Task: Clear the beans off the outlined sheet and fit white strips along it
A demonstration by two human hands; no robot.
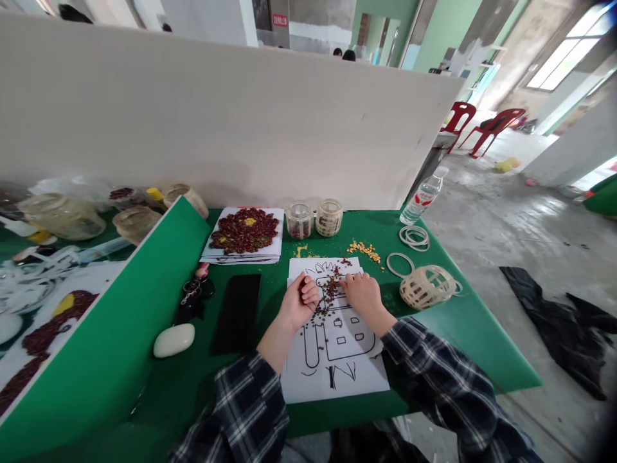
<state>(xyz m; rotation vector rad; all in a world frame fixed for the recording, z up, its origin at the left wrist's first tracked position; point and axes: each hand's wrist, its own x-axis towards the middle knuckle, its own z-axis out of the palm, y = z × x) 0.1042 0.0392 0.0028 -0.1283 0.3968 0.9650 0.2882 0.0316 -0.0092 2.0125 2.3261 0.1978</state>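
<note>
A white sheet with a black line drawing (347,376) lies on the green table before me. Loose dark red and green beans (330,289) are scattered over its upper middle. On the left of this pile, my left hand (299,301) is turned palm up with its fingers curled in. A few dark red beans (303,289) show inside the curled fingers. My right hand (364,296) rests palm down on the paper to the right of the pile. Its fingers are bent together, with the tips at the edge of the beans; what they pinch, if anything, is hidden.
Behind the paper stand two jars (299,220). Yellow corn kernels (365,251) lie to their right, near white rings (413,238), a tipped woven-looking jar (428,287) and a water bottle (424,195). A phone (237,314), white soap-like object (174,340) and bean picture (245,231) are left.
</note>
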